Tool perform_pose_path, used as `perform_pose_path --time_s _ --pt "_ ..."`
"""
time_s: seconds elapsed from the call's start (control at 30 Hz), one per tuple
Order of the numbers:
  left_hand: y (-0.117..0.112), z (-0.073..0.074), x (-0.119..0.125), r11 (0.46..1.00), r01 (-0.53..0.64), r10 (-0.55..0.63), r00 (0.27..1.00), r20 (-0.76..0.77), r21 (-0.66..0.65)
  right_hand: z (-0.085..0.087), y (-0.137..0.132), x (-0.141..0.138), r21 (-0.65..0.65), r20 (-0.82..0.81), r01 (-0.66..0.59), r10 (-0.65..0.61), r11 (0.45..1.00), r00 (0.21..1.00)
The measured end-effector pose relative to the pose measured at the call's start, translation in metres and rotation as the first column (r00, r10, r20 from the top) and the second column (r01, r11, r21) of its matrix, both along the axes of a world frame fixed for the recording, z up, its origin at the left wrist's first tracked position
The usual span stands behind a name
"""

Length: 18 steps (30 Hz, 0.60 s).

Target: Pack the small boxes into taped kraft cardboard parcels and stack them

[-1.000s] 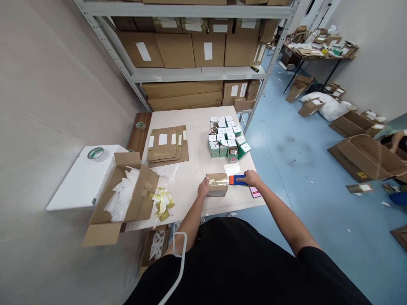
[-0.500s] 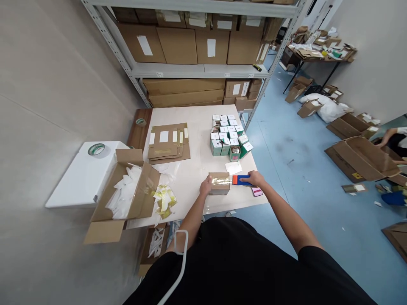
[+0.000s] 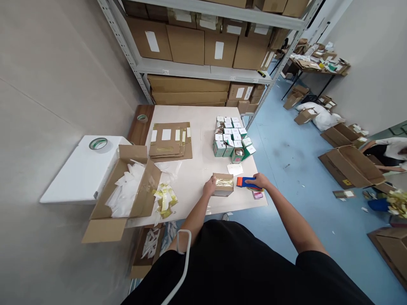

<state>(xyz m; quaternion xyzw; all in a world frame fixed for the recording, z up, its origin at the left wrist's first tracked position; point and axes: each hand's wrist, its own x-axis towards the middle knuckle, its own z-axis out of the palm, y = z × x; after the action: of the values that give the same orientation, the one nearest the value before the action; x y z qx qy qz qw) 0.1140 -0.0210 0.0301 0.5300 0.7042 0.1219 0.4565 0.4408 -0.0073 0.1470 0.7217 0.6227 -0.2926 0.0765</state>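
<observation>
A small cardboard box [image 3: 223,184] with shiny clear tape across its top sits near the front edge of the white table [image 3: 197,169]. My left hand [image 3: 210,186] is curled against the box's left side, holding it steady. My right hand [image 3: 260,181] grips a blue and orange tape dispenser [image 3: 245,182] just right of the box. A white paper slip [image 3: 235,169] lies behind the dispenser and a pink card [image 3: 257,195] lies under my right wrist.
Several small green-and-white cartons [image 3: 231,139] cluster at the table's right side. Flattened cardboard [image 3: 171,140] lies at the middle back. An open box of white packets [image 3: 127,192] overhangs the left edge, near tape rolls [image 3: 98,144]. Shelving with big boxes [image 3: 203,46] stands behind. Another person [image 3: 389,152] crouches far right.
The camera has swung slightly right and down. The tape dispenser has drawn a little away from the box's right side. My left hand stays on the box.
</observation>
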Motion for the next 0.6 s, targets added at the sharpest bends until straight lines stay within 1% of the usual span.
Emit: perform_pose_path --time_s 0.17,0.27,0.33,0.47,0.6 --pt "0.002 -0.001 -0.010 1.000 -0.001 0.001 1.000 0.031 0.020 0.012 -0.001 0.015 0.010 0.105 -0.031 0.030 0.999 0.994" --pt "0.004 -0.002 -0.015 0.999 -0.008 0.006 0.998 0.061 0.033 0.020 -0.006 0.023 0.011 0.168 -0.016 0.014 1.000 0.986" --pt "0.006 -0.003 -0.017 0.999 -0.012 0.010 0.997 0.070 0.035 0.023 -0.010 0.021 0.020 0.191 -0.001 -0.003 1.000 0.982" --pt "0.007 -0.006 -0.024 0.999 -0.023 0.018 0.994 0.106 0.048 0.020 -0.019 0.006 0.025 0.193 0.036 -0.040 0.999 0.980" --pt "0.006 -0.011 -0.040 0.999 -0.027 0.023 0.994 0.111 0.039 0.007 -0.026 -0.015 0.015 0.157 0.088 -0.090 0.996 0.984"
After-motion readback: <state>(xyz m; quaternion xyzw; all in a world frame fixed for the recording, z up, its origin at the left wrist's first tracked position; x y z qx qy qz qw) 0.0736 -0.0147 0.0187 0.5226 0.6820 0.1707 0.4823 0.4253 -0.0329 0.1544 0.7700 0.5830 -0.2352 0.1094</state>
